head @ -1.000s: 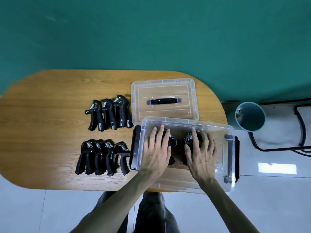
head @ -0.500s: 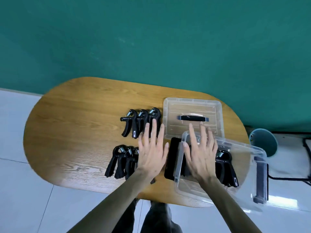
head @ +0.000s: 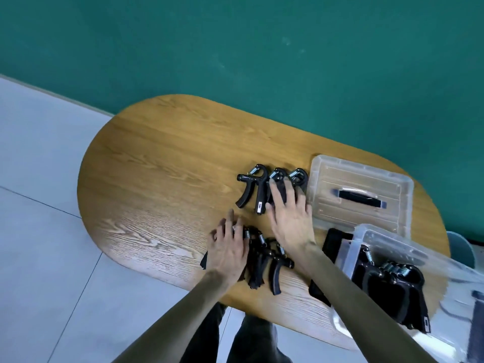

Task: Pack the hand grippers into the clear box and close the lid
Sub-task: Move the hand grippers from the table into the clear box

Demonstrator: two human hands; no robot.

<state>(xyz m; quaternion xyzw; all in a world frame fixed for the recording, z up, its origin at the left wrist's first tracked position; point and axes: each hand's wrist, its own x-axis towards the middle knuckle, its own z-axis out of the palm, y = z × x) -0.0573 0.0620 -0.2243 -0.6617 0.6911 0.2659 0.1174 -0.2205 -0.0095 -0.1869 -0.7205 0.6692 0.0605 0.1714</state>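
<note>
Both hands have left the clear box (head: pixel 372 247) since 1 s ago and now reach the hand grippers lying on the table (head: pixel 162 163). Our left hand (head: pixel 227 248) lies flat, fingers spread, on the row of about 4 nearer us, left of the box; our right hand (head: pixel 290 216) rests open on the row of 3 beyond, beside the lid (head: pixel 361 195). Neither has clenched yet. A few grippers already sit in the box (the exact count is hard to tell). We should gather each row by its handles, squeezing them together so none slips.
</note>
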